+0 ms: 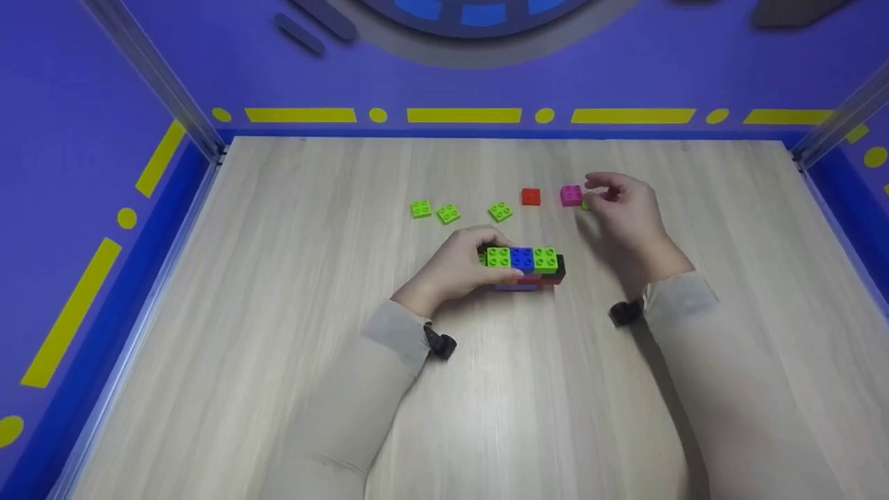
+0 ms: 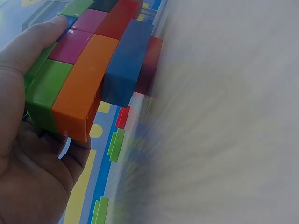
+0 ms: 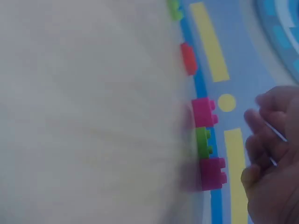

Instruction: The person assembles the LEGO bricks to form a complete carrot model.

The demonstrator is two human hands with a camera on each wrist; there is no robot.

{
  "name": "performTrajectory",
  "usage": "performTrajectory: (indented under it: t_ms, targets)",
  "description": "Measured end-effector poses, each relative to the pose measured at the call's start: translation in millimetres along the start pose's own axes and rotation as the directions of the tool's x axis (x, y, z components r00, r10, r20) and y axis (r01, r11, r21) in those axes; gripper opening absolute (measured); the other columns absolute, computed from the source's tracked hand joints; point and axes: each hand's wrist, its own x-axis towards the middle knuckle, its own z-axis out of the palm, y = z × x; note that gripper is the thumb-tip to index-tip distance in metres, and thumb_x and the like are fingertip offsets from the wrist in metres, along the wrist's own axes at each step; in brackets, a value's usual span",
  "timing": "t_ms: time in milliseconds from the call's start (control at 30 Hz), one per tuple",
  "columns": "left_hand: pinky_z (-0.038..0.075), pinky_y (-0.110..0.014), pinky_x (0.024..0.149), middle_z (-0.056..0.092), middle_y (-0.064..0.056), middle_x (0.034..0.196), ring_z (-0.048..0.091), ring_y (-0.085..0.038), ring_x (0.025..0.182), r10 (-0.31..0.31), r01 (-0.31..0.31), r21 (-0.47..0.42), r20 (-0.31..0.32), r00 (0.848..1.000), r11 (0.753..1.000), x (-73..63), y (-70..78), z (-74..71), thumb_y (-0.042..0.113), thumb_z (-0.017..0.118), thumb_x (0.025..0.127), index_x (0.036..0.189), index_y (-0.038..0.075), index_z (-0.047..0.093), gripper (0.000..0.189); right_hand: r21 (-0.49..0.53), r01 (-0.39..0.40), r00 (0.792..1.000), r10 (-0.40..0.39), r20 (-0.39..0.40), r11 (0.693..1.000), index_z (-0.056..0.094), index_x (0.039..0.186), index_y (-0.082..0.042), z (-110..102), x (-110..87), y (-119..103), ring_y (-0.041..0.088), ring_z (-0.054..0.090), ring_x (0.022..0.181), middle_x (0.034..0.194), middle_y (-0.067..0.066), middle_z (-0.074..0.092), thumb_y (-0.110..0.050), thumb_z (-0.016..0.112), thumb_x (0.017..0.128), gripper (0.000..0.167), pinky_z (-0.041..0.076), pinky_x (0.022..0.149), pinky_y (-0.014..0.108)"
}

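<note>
My left hand (image 1: 462, 260) grips a block of stacked toy building bricks (image 1: 522, 260), thumb along the near side and fingers behind. Its top row is green, blue and green. In the left wrist view, pink, orange, red and blue bricks (image 2: 122, 70) show lower in the build. My right hand (image 1: 628, 208), fingers loosely bent and holding nothing visible, hovers at a pink brick (image 1: 571, 195) and a green brick (image 3: 203, 142) beside it. A second pink brick (image 3: 213, 174) shows in the right wrist view; the hand hides it from the head view.
A red brick (image 1: 530, 196) lies left of the pink one. Further left are three flat green bricks (image 1: 421, 209), spread along the wooden table (image 1: 312, 278). Blue walls (image 1: 472, 90) with yellow marks stand behind and at both sides.
</note>
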Motion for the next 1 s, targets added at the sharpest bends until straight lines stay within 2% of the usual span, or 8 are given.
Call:
performTrajectory:
  t_ms: [100,200,267,333,433,567,767,1000]
  targets:
    - [0.057,-0.033,0.103,0.078,-0.001,0.123,0.070,-0.016,0.112,-0.005,0.005,0.001,-0.003,1.000,1.000,0.3,0.7,0.5,0.028,0.099,0.090,0.120,0.016,0.081,0.037,-0.161,0.025,0.998,-0.016,0.055,0.987,0.069,0.153,-0.004,-1,13.3,1,0.026,0.061,0.114,0.149,0.021,0.072,-0.017,0.070,0.109,0.046,0.050,0.090,0.025]
    - [0.057,-0.032,0.103,0.078,-0.001,0.123,0.070,-0.016,0.111,-0.005,0.005,0.001,0.002,1.000,1.000,1.7,1.8,1.6,0.028,0.098,0.090,0.121,0.015,0.081,0.038,-0.240,0.019,0.993,0.009,0.115,0.971,0.067,0.155,-0.003,-2,22.2,0,0.037,0.066,0.129,0.156,0.025,0.067,-0.021,0.073,0.109,0.050,0.059,0.109,0.045]
    - [0.057,-0.033,0.104,0.077,-0.001,0.123,0.070,-0.016,0.111,-0.003,0.003,0.000,0.006,1.000,1.000,2.5,2.5,2.6,0.028,0.098,0.090,0.120,0.015,0.081,0.037,-0.270,0.005,0.989,0.034,0.142,0.963,0.067,0.155,-0.002,-2,26.4,0,0.043,0.063,0.142,0.159,0.026,0.064,-0.024,0.075,0.109,0.051,0.053,0.122,0.059]
    - [0.056,-0.034,0.105,0.077,-0.001,0.122,0.070,-0.016,0.111,-0.002,0.002,0.002,0.010,1.000,1.000,3.2,2.9,3.4,0.029,0.098,0.090,0.120,0.015,0.081,0.037,-0.292,-0.011,0.985,0.061,0.162,0.956,0.068,0.154,-0.002,-2,29.0,-2,0.046,0.056,0.153,0.161,0.025,0.063,-0.025,0.076,0.109,0.051,0.044,0.130,0.066]
    - [0.056,-0.034,0.107,0.077,0.000,0.123,0.069,-0.015,0.113,0.007,-0.007,0.013,0.011,1.000,1.000,4.6,2.3,4.1,0.030,0.099,0.090,0.119,0.015,0.081,0.037,-0.324,-0.015,0.985,0.071,0.160,0.946,0.071,0.150,-0.003,-1,30.2,-4,0.044,0.055,0.154,0.158,0.023,0.066,-0.026,0.077,0.108,0.048,0.042,0.132,0.065]
    - [0.055,-0.033,0.108,0.077,-0.001,0.124,0.068,-0.014,0.115,0.017,-0.017,0.026,0.010,1.000,1.000,5.4,1.0,4.3,0.031,0.099,0.090,0.119,0.015,0.082,0.037,-0.329,-0.007,0.987,0.059,0.148,0.944,0.074,0.147,-0.004,-2,29.1,-7,0.040,0.059,0.145,0.156,0.021,0.069,-0.030,0.080,0.107,0.048,0.046,0.129,0.063]
    - [0.055,-0.036,0.110,0.077,-0.002,0.123,0.069,-0.016,0.115,0.008,-0.008,0.017,0.006,1.000,1.000,2.9,0.8,2.6,0.028,0.099,0.090,0.119,0.014,0.081,0.036,-0.249,0.024,0.994,0.003,0.110,0.968,0.078,0.142,-0.007,-3,21.4,-11,0.038,0.056,0.131,0.148,0.020,0.070,-0.033,0.080,0.106,0.045,0.050,0.118,0.059]
    - [0.055,-0.035,0.107,0.077,-0.002,0.122,0.069,-0.016,0.112,0.004,-0.004,0.011,0.003,1.000,1.000,-0.5,0.9,0.4,0.027,0.098,0.091,0.121,0.014,0.081,0.036,-0.175,0.025,0.996,-0.010,0.089,0.984,0.080,0.140,-0.015,-3,4.8,-28,0.034,0.053,0.133,0.144,0.016,0.069,-0.045,0.085,0.102,0.048,0.047,0.109,0.049]
